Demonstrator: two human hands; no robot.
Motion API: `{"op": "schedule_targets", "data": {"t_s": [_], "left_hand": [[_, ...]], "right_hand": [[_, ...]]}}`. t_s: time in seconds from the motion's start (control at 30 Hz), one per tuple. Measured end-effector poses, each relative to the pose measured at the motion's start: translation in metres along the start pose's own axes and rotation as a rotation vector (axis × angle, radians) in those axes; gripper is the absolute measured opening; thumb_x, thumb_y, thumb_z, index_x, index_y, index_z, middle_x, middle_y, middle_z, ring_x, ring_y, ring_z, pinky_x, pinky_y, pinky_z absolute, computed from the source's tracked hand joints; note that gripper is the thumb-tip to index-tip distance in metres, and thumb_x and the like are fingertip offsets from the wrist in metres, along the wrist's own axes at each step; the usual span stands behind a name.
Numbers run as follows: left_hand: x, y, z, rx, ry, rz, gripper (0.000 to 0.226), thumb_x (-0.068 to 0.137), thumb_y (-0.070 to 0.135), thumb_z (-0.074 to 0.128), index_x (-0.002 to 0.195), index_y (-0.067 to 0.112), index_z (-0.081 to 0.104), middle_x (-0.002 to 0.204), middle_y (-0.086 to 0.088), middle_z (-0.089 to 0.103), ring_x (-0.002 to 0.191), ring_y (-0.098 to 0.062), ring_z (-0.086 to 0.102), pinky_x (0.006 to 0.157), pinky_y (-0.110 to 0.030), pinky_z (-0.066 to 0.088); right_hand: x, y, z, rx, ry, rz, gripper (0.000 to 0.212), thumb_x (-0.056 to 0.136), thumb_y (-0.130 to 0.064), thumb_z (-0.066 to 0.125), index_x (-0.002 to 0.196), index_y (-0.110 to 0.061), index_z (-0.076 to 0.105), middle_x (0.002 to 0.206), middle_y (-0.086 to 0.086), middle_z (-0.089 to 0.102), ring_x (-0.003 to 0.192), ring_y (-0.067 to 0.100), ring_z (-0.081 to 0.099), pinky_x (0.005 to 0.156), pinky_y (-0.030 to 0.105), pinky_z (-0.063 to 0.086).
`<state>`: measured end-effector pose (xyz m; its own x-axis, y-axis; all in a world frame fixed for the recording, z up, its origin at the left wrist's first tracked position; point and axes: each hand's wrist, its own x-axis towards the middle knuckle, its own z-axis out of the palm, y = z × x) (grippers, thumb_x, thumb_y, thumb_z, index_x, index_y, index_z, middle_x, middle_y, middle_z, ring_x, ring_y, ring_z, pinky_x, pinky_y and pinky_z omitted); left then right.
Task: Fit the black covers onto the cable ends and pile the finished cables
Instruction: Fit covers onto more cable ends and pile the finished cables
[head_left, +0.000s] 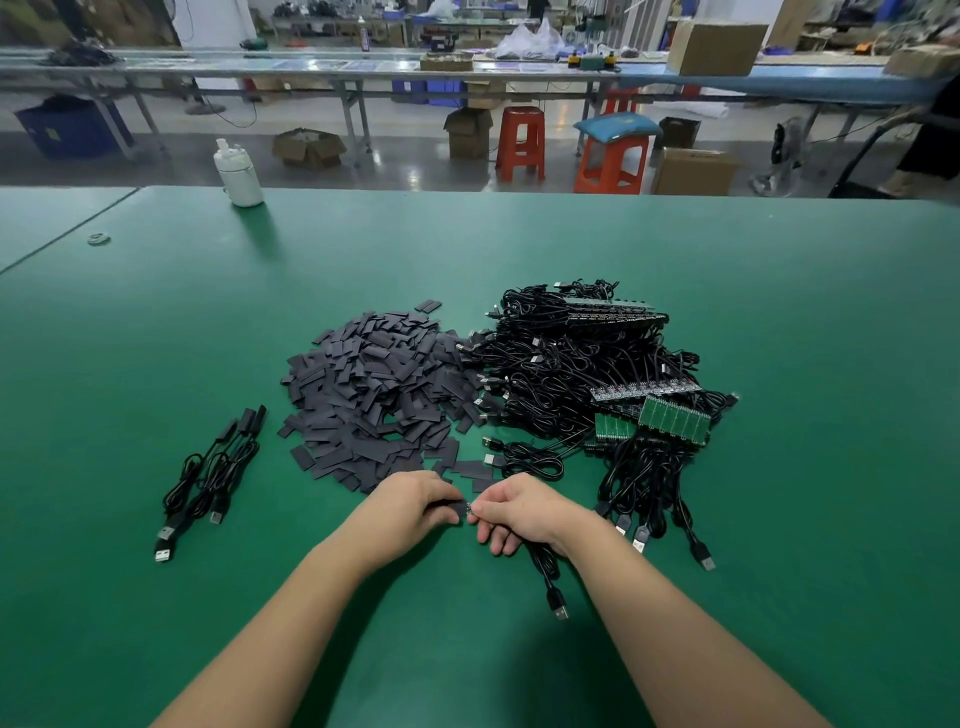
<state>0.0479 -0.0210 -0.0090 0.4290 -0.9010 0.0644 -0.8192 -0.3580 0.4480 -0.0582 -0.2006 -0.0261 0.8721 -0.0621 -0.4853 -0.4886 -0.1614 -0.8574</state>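
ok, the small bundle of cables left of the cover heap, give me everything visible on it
The finished cable pile lies on the green table mat, apart from the heap of black covers to its right. A few thin black cables, loosely coiled mid-length, lie roughly parallel. Black covers sit on the far ends; silver USB plugs point toward the person. Neither hand touches it.

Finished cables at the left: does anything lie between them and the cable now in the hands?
Nothing visible does. Bare green table separates the left hand and right hand from the finished cables; the cover heap sits farther back.
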Motion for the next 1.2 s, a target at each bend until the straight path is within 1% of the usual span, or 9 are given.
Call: {"op": "schedule_targets", "data": {"t_s": [0.1,0.2,0.4,0.5,0.67,0.83,0.97,1.07,1.2], "left_hand": [[0.002,0.004,0.005,-0.005,0.013,0.031,0.027,0.094,0.032,0.064,0.117,0.021,0.071,0.106,0.005,0.069,0.097,-0.010,0.060,0.088,-0.021,0.044],[0.001,0.004,0.006,-0.020,0.041,0.042,0.023,0.094,0.030,0.064,0.114,0.022,0.072,0.103,0.007,0.071,0.094,-0.009,0.062,0.087,-0.023,0.047],[-0.003,-0.002,0.002,-0.151,0.156,-0.070,0.018,0.089,0.027,0.072,0.105,0.021,0.076,0.096,0.009,0.071,0.088,-0.005,0.063,0.085,-0.023,0.050],[-0.004,-0.002,0.003,-0.168,0.145,-0.074,0.019,0.088,0.027,0.073,0.106,0.021,0.076,0.097,0.009,0.071,0.088,-0.005,0.064,0.085,-0.022,0.050],[-0.003,-0.001,0.004,-0.182,0.133,-0.091,0.020,0.088,0.028,0.073,0.107,0.022,0.076,0.098,0.011,0.072,0.089,-0.003,0.064,0.086,-0.021,0.050],[-0.001,0.007,0.006,-0.178,0.095,-0.064,0.018,0.088,0.028,0.072,0.105,0.026,0.076,0.095,0.013,0.071,0.087,-0.001,0.063,0.084,-0.020,0.050],[0.001,0.009,0.005,-0.170,0.080,-0.063,0.018,0.088,0.027,0.072,0.106,0.026,0.076,0.095,0.013,0.072,0.087,-0.001,0.063,0.083,-0.020,0.050],[0.001,0.007,0.004,-0.141,0.095,-0.060,0.019,0.088,0.027,0.072,0.107,0.026,0.075,0.095,0.012,0.071,0.086,-0.002,0.062,0.082,-0.019,0.049],[0.002,0.006,0.006,-0.097,0.111,-0.056,0.020,0.090,0.027,0.070,0.109,0.022,0.074,0.097,0.008,0.070,0.089,-0.009,0.063,0.084,-0.023,0.049]], "right_hand": [[-0.001,-0.001,0.001,0.002,-0.007,-0.002,0.018,0.104,-0.018,0.053,0.097,-0.008,0.067,0.075,0.001,0.072,0.056,0.010,0.064,0.051,0.020,0.051],[-0.002,-0.002,0.000,0.010,-0.011,0.004,0.019,0.104,-0.019,0.053,0.103,-0.006,0.066,0.082,0.003,0.074,0.058,0.011,0.065,0.053,0.020,0.052],[-0.004,-0.004,-0.002,0.085,-0.014,0.019,0.018,0.097,-0.019,0.056,0.096,-0.008,0.070,0.090,0.009,0.077,0.063,0.015,0.068,0.055,0.022,0.053],[-0.004,-0.004,-0.002,0.079,-0.023,0.021,0.018,0.097,-0.019,0.057,0.092,-0.009,0.071,0.087,0.009,0.077,0.063,0.016,0.068,0.056,0.022,0.053],[-0.003,-0.004,0.000,0.066,-0.004,0.027,0.018,0.094,-0.018,0.055,0.090,-0.007,0.070,0.077,0.007,0.073,0.056,0.015,0.063,0.053,0.023,0.051],[-0.003,-0.003,0.001,0.040,-0.004,0.004,0.019,0.098,-0.017,0.054,0.090,-0.008,0.069,0.070,0.004,0.070,0.054,0.015,0.061,0.051,0.023,0.050],[-0.005,-0.002,-0.001,0.056,-0.020,-0.007,0.020,0.103,-0.018,0.051,0.098,-0.006,0.067,0.076,0.003,0.073,0.056,0.012,0.063,0.053,0.021,0.052],[-0.004,-0.002,-0.002,0.125,0.003,0.016,0.021,0.104,-0.018,0.050,0.110,-0.004,0.064,0.086,0.009,0.075,0.063,0.016,0.067,0.056,0.022,0.054],[-0.005,-0.001,-0.005,0.155,0.002,0.013,0.025,0.103,-0.015,0.048,0.103,0.000,0.068,0.087,0.013,0.074,0.068,0.018,0.070,0.060,0.023,0.056]]}}
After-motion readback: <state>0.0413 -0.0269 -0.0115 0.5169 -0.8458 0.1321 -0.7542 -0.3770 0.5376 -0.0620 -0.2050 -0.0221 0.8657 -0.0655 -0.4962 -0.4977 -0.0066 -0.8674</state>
